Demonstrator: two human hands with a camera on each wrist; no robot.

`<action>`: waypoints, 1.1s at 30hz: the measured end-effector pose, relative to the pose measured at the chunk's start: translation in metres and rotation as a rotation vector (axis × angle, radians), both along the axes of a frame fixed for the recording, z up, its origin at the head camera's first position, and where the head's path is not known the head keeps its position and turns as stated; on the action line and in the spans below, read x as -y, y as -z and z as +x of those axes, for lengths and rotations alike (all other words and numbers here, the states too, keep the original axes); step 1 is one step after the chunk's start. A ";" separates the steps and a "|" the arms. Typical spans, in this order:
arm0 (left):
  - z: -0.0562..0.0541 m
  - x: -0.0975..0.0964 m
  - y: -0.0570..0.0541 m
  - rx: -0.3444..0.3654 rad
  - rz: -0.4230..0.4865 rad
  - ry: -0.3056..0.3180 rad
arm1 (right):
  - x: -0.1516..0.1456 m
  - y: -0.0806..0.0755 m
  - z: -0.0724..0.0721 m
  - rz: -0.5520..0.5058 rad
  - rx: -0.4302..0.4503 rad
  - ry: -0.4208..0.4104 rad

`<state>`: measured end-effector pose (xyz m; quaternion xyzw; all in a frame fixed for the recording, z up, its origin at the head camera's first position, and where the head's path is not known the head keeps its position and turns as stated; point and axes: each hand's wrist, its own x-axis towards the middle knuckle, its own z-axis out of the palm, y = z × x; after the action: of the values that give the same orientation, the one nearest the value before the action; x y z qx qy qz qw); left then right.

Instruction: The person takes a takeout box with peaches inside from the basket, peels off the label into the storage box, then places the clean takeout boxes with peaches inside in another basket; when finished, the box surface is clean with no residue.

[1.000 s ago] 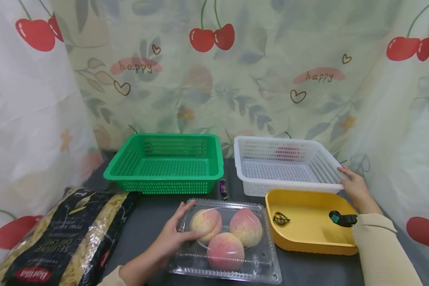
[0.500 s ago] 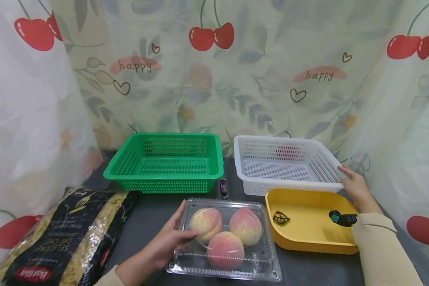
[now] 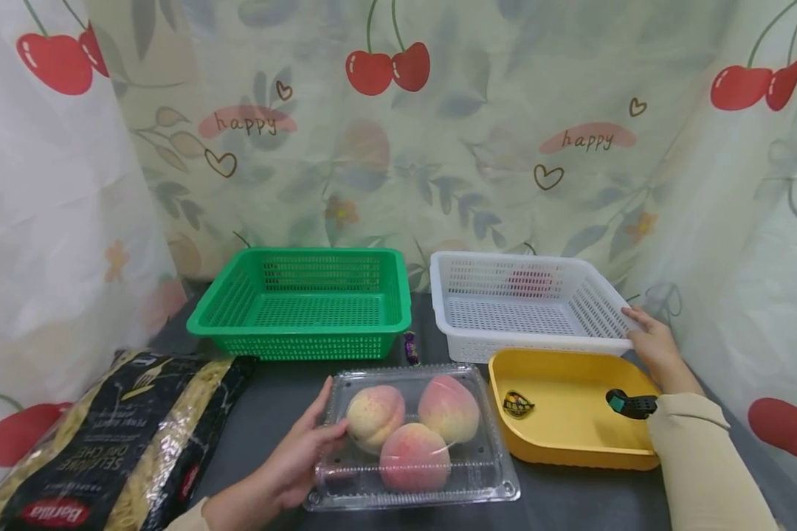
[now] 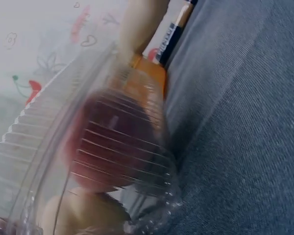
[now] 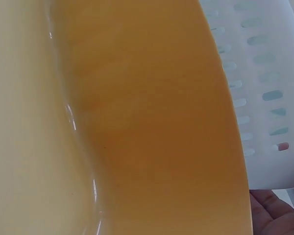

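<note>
My left hand (image 3: 297,459) grips the left side of a clear plastic clamshell box (image 3: 468,483), its thumb on the lid. Three pink and yellow peaches (image 3: 415,457) lie inside. The left wrist view shows the box (image 4: 49,142) up close, with a peach (image 4: 108,142) behind its ribbed wall. At the right my right hand (image 3: 659,350) holds the near right corner of a white plastic basket (image 3: 531,343). Part of that hand (image 5: 274,215) shows below the basket wall (image 5: 269,166) in the right wrist view, beside the yellow tray (image 5: 157,122).
A green basket (image 3: 299,346) stands at the back left. Between the baskets lies a small purple-wrapped candy (image 3: 411,348). The yellow tray (image 3: 584,413), holding a small black-wrapped item (image 3: 518,404), sits before the white basket. A Barilla pasta bag (image 3: 106,442) lies at the left.
The left hand and the clear box of peaches have shifted slightly left and up in the head view, the box's near edge rising. The right hand stays at the white basket's corner.
</note>
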<state>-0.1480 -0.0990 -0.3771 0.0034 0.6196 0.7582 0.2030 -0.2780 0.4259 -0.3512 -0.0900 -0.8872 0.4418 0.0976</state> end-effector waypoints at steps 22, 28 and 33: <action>-0.004 0.003 -0.048 -0.049 0.026 0.016 | 0.003 -0.004 0.003 -0.036 0.010 0.006; -0.013 -0.004 -0.063 -0.078 0.023 0.023 | 0.003 -0.001 0.001 -0.044 0.011 0.012; -0.025 -0.015 -0.081 -0.120 0.010 0.049 | 0.001 0.001 -0.001 -0.040 0.017 0.027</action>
<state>-0.1725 -0.0842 -0.2964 0.0648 0.6265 0.7545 0.1841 -0.2787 0.4251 -0.3520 -0.1079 -0.8776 0.4575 0.0941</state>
